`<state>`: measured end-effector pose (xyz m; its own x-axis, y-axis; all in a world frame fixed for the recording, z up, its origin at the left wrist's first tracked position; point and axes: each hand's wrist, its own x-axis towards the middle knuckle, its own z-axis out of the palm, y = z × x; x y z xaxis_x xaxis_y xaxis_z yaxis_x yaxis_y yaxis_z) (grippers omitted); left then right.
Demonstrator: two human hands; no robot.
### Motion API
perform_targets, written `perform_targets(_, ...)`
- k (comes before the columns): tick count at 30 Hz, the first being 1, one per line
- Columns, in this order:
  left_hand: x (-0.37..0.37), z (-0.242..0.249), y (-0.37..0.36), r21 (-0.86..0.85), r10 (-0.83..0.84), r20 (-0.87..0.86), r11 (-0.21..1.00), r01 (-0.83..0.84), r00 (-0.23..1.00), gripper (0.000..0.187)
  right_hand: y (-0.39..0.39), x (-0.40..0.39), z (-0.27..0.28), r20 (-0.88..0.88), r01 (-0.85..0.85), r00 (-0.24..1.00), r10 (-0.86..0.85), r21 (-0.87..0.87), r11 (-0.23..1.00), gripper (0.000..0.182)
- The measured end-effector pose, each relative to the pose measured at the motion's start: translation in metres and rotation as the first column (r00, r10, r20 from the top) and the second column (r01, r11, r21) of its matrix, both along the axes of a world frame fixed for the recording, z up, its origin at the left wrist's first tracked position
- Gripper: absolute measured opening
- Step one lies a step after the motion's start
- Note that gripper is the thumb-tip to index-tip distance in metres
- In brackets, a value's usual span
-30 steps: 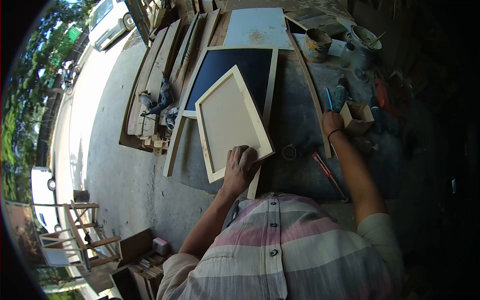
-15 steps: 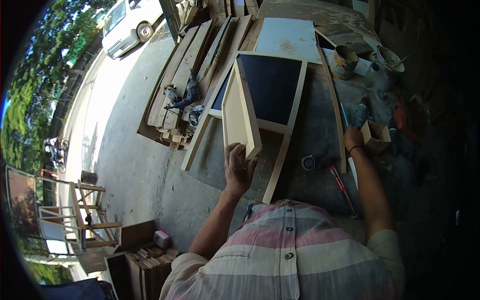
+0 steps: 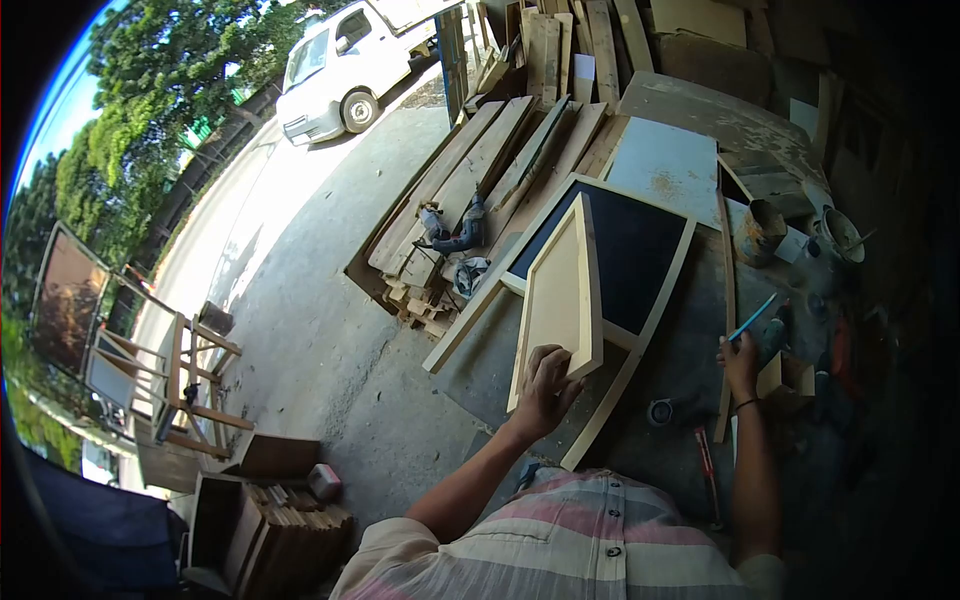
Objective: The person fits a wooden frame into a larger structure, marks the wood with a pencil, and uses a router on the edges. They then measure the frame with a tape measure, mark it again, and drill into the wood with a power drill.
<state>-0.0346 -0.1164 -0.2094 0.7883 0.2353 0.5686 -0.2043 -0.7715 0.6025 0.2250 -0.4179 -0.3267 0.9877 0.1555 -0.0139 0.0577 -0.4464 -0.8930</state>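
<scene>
My left hand is closed on the lower end of a shallow wooden-framed panel, holding it tilted. Behind it lies a larger wooden frame with two long legs and a dark board set in it. My right hand grips a thin blue pencil-like stick, its far end pointing up and right. Close to that hand are a small open wooden box, a green power tool and a long wooden strip.
A round dark object and a red-handled tool lie nearer my body. Stacked planks with blue power tools stand left. Two buckets sit at the right. A white vehicle is beyond.
My right hand has lifted the blue stick from the work surface. My left hand keeps its hold on the framed panel. The view has swung left, moving everything rightward in the picture.
</scene>
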Motion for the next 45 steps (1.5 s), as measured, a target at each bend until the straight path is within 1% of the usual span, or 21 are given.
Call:
perform_targets(1,0.001,0.000,0.000,0.011,-0.018,-0.005,1.000,0.018,1.000,0.051,0.005,-0.005,0.001,-0.015,-0.011,1.000,0.012,0.066,0.998,0.020)
perform_targets(2,0.001,-0.004,0.001,0.014,-0.030,-0.017,0.999,0.031,0.999,0.051,0.010,-0.012,0.003,-0.003,-0.028,1.000,0.028,0.076,0.997,0.020)
perform_targets(3,0.002,-0.011,0.001,-0.050,-0.058,-0.043,0.997,0.055,0.997,0.050,0.015,-0.020,0.006,-0.033,-0.027,0.999,0.033,0.176,0.984,0.020)
perform_targets(4,0.004,-0.010,0.000,-0.019,-0.071,-0.050,0.997,0.070,0.996,0.049,0.020,-0.027,0.009,-0.063,-0.023,0.997,0.041,0.274,0.961,0.020)
perform_targets(5,0.004,-0.007,-0.001,0.011,-0.084,-0.060,0.996,0.085,0.995,0.049,0.023,-0.033,0.013,-0.053,-0.037,0.997,0.055,0.282,0.959,0.020)
perform_targets(7,0.006,-0.006,-0.002,-0.005,-0.128,-0.067,0.992,0.128,0.990,0.047,0.029,-0.045,0.019,-0.068,-0.027,0.996,0.050,0.300,0.954,0.020)
perform_targets(9,0.008,-0.002,-0.005,0.076,-0.142,-0.057,0.986,0.146,0.988,0.047,0.032,-0.054,0.021,-0.057,-0.032,0.997,0.054,0.337,0.941,0.021)
perform_targets(10,0.007,-0.002,-0.008,0.025,-0.167,-0.113,0.985,0.171,0.979,0.042,0.033,-0.058,0.023,-0.053,-0.024,0.997,0.047,0.368,0.929,0.021)
perform_targets(11,0.008,-0.003,-0.010,0.040,-0.183,-0.134,0.981,0.190,0.974,0.040,0.033,-0.063,0.027,-0.047,-0.031,0.997,0.053,0.372,0.928,0.021)
perform_targets(14,0.011,-0.012,-0.016,0.098,-0.227,-0.197,0.963,0.249,0.954,0.043,0.035,-0.078,0.033,-0.076,-0.032,0.994,0.078,0.482,0.876,0.019)
perform_targets(15,0.012,-0.009,-0.019,0.112,-0.259,-0.191,0.952,0.284,0.947,0.041,0.036,-0.082,0.037,-0.071,-0.037,0.994,0.081,0.487,0.873,0.019)
perform_targets(17,0.014,-0.025,-0.024,0.125,-0.280,-0.254,0.940,0.318,0.926,0.039,0.036,-0.093,0.047,-0.088,-0.068,0.988,0.126,0.485,0.872,0.017)
perform_targets(18,0.015,-0.031,-0.027,0.167,-0.286,-0.234,0.930,0.328,0.929,0.040,0.036,-0.098,0.047,-0.089,-0.058,0.989,0.120,0.512,0.857,0.015)
perform_targets(21,0.019,-0.055,-0.035,0.231,-0.268,-0.372,0.901,0.368,0.889,0.043,0.038,-0.114,0.055,-0.140,-0.054,0.980,0.141,0.492,0.869,0.017)
perform_targets(27,0.026,-0.092,-0.051,0.339,-0.183,-0.502,0.857,0.387,0.845,0.041,0.038,-0.130,0.022,-0.192,-0.058,0.965,0.179,0.510,0.858,0.020)
perform_targets(29,0.025,-0.104,-0.051,0.359,-0.173,-0.493,0.852,0.380,0.853,0.041,0.039,-0.136,0.019,-0.230,-0.026,0.960,0.160,0.495,0.869,0.020)
perform_targets(32,0.023,-0.107,-0.051,0.343,-0.196,-0.519,0.844,0.413,0.832,0.036,0.035,-0.137,0.004,-0.238,-0.038,0.956,0.170,0.476,0.878,0.019)
perform_targets(34,0.021,-0.115,-0.050,0.350,-0.192,-0.487,0.851,0.392,0.852,0.035,0.033,-0.139,-0.004,-0.242,-0.049,0.952,0.185,0.478,0.877,0.019)
perform_targets(38,0.023,-0.122,-0.049,0.358,-0.184,-0.501,0.845,0.396,0.846,0.038,0.031,-0.145,-0.020,-0.265,-0.033,0.946,0.187,0.498,0.867,0.019)
perform_targets(43,0.024,-0.124,-0.048,0.350,-0.183,-0.504,0.850,0.393,0.844,0.038,0.031,-0.156,-0.017,-0.317,-0.012,0.928,0.198,0.504,0.863,0.019)
perform_targets(45,0.023,-0.124,-0.048,0.360,-0.169,-0.516,0.847,0.392,0.840,0.038,0.031,-0.158,-0.017,-0.288,-0.046,0.935,0.209,0.484,0.874,0.019)
